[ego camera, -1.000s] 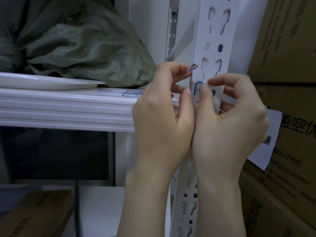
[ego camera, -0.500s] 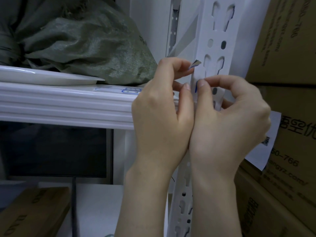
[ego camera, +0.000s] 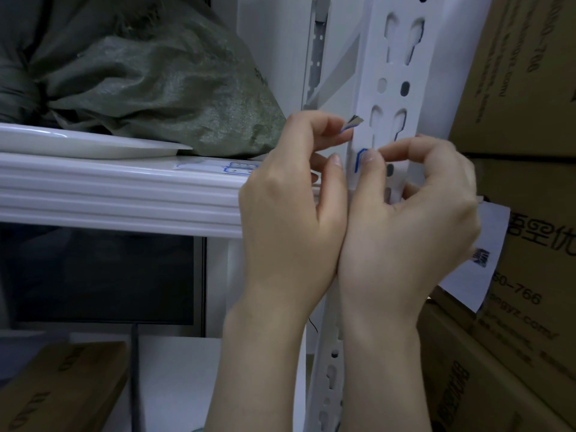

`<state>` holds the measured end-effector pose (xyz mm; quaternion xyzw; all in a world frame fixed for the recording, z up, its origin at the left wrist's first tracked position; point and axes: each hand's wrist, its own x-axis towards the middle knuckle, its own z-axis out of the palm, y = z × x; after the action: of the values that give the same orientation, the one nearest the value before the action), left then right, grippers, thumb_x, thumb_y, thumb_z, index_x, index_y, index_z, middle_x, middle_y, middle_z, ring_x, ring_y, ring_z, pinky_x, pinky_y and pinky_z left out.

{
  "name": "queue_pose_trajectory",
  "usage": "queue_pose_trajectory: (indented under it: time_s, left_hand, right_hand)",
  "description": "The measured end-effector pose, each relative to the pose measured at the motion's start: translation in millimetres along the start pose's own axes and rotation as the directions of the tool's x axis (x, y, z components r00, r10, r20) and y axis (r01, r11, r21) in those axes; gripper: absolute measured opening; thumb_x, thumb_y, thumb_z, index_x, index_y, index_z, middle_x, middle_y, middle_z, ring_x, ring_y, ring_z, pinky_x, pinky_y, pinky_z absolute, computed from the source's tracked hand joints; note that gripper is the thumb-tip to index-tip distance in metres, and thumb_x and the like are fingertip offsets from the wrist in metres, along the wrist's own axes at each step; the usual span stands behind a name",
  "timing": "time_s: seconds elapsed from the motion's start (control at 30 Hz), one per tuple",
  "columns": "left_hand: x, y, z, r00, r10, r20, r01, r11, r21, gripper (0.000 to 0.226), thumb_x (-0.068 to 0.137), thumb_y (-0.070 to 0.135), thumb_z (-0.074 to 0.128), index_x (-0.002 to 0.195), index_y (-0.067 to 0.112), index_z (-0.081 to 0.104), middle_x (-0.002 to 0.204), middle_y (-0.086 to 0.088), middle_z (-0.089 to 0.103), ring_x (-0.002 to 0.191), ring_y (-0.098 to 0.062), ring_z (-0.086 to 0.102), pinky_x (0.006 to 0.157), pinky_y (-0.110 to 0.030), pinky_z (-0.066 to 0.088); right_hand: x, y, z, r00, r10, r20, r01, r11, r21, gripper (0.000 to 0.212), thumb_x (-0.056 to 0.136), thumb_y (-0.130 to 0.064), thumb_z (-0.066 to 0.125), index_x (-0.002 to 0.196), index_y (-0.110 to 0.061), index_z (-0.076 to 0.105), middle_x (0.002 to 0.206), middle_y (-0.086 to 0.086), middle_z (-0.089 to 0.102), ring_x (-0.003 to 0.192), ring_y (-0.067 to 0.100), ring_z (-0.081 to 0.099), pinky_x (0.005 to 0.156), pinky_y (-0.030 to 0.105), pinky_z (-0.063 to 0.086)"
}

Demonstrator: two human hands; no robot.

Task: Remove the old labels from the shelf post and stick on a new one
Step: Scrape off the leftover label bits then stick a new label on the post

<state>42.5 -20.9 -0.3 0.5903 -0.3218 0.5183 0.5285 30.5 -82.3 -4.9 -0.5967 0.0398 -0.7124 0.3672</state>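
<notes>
My left hand (ego camera: 290, 213) pinches one small torn label scrap (ego camera: 353, 123) between curled fingers, just beside the white shelf post (ego camera: 396, 57). My right hand (ego camera: 405, 229) curls in too, thumb and forefinger nipping the top corner of one blue-edged label (ego camera: 358, 160) stuck on the post; its writing is hidden. A second blue-outlined label (ego camera: 240, 168) lies on the shelf beam (ego camera: 124, 194), too small to read. At right, at least three stacked cardboard boxes (ego camera: 545, 126) show "50-766", part of a ".com" address and large Chinese characters. One white paper slip (ego camera: 480, 260) with a printed code hangs behind my right hand.
</notes>
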Motion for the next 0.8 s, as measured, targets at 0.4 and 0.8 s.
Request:
queue_pose_trajectory:
  time_s: [0.4, 0.8]
  left_hand:
    - [-1.1, 0.9, 2.2, 1.0, -0.004, -0.006, 0.004, 1.0, 0.002, 0.019, 0.088, 0.006, 0.056, 0.106, 0.013, 0.057, 0.103, 0.011, 0.068, 0.086, -0.005, 0.064, 0.075, -0.035, 0.052]
    - [-0.1, -1.0, 1.9, 1.0, 0.012, -0.008, -0.012, 1.0, 0.012, 0.02, 0.088, 0.004, 0.054, 0.106, 0.012, 0.057, 0.104, 0.01, 0.068, 0.088, -0.005, 0.064, 0.076, -0.036, 0.053]
  right_hand:
    - [-1.5, 7.6, -4.3, 0.999, -0.01, 0.05, 0.007, 0.998, 0.056, 0.012, 0.084, -0.024, 0.071, 0.084, -0.035, 0.067, 0.131, -0.004, 0.062, 0.083, -0.024, 0.048, 0.076, 0.025, 0.054]
    - [0.1, 5.0, 3.1, 0.999, -0.016, -0.047, 0.016, 1.0, 0.014, 0.007, 0.087, -0.028, 0.068, 0.084, -0.033, 0.065, 0.118, -0.004, 0.067, 0.099, 0.004, 0.063, 0.072, 0.03, 0.056]
